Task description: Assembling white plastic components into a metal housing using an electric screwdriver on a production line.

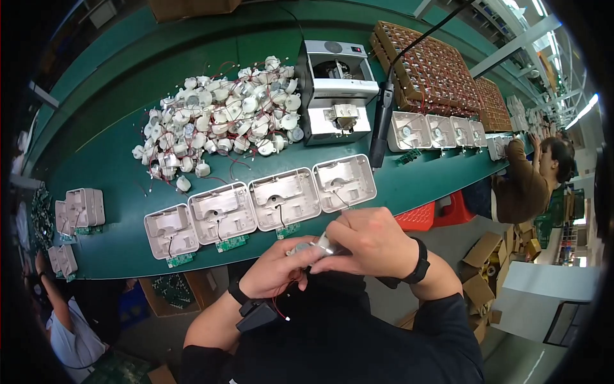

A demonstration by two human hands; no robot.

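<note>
In front of my body, past the table's near edge, both hands close around a small pale wired part [325,246]. My left hand [272,272] grips it from the left, with a thin red lead and white plug hanging below. From the right, my right hand [377,240] presses its fingertips against the same part, covering most of it. Just beyond my hands stands a row of several white plastic housings [284,200], open side up. Green circuit boards [231,243] lie along their near sides, joined by dark wires.
A heap of white round wired parts [224,121] lies at the far left. Beside it stands a grey-black bench machine [339,93]. A black handheld tool [382,121] hangs on a cord. Farther right are brown divided trays [425,67], more housings [409,131] and a co-worker [531,173].
</note>
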